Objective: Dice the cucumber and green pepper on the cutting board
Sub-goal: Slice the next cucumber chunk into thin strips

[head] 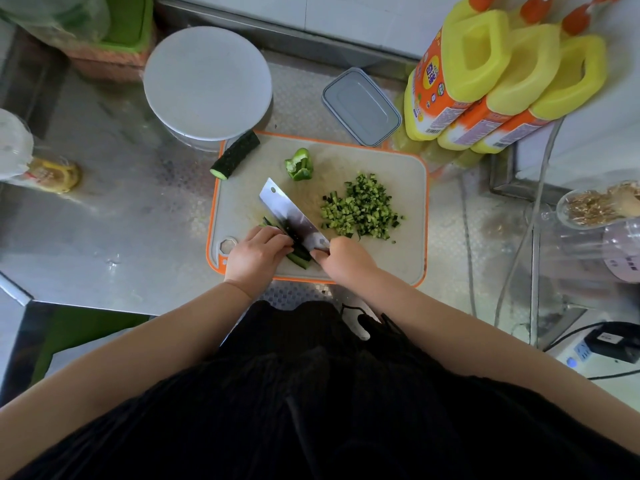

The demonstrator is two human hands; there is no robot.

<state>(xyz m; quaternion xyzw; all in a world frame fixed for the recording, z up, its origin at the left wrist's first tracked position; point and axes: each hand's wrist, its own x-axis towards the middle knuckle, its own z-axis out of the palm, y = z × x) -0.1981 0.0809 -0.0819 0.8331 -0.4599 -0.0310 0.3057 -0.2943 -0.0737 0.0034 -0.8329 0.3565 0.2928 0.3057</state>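
An orange-rimmed grey cutting board (398,168) lies on the steel counter. My right hand (343,259) grips the handle of a cleaver (291,213) whose blade rests across cucumber strips (299,259) at the board's near left. My left hand (258,252) holds those strips down with curled fingers right beside the blade. A pile of diced cucumber (360,211) lies on the right half of the board. A piece of green pepper (299,165) sits near the board's far edge. A dark uncut cucumber piece (235,154) lies across the far left corner.
A round white lid or plate (207,83) stands behind the board. A grey lidded container (362,107) and three yellow-orange jugs (485,84) crowd the back right. A glass jar (599,206) and cables lie at right; a bottle (38,168) lies at left.
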